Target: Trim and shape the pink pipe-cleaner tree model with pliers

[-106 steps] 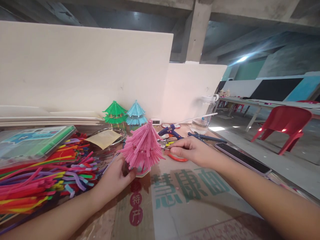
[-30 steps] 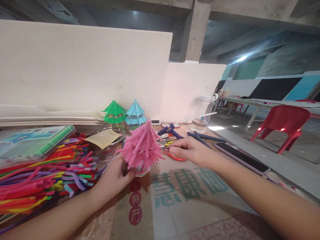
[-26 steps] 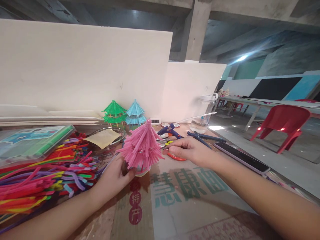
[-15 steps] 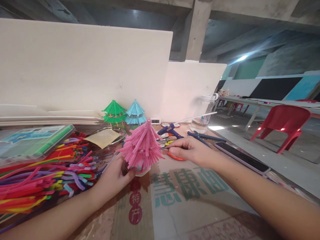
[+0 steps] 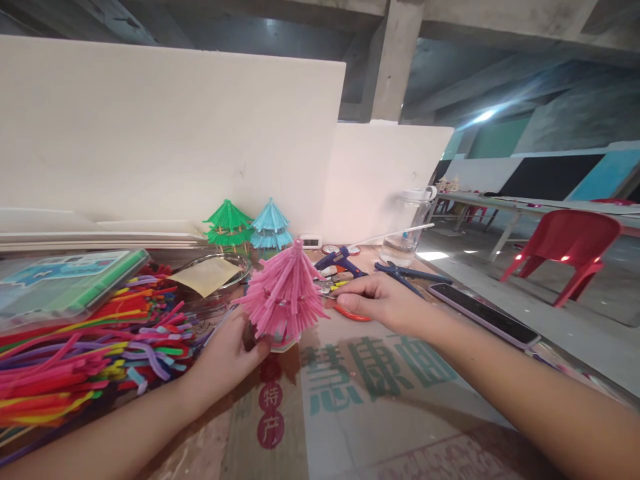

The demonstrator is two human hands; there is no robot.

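A pink two-tiered pavilion model point(image 5: 289, 290), its roofs made of fuzzy pipe cleaners, stands in front of me. My left hand point(image 5: 243, 340) grips it low on the left side, thumb at the pale base; the other fingers are partly hidden behind it. Just right of the lower roof, my right hand point(image 5: 373, 300) has its thumb and forefinger brought together. Whatever is between those fingertips is too small to make out. Beneath and beside that hand show an orange-red tool handle point(image 5: 353, 313) and yellow grips.
Left lie loose pipe cleaners point(image 5: 75, 363) and a plastic case point(image 5: 75, 287). Behind stand green point(image 5: 227, 223) and blue point(image 5: 271, 227) pavilion models. A glue gun point(image 5: 341, 261), dark-handled pliers point(image 5: 405, 273), a water jug point(image 5: 403, 230) and a phone point(image 5: 483, 313) sit right.
Almost nothing differs. Both hands and the pink pavilion model keep their places, with only a very slight shift at the right fingertips.
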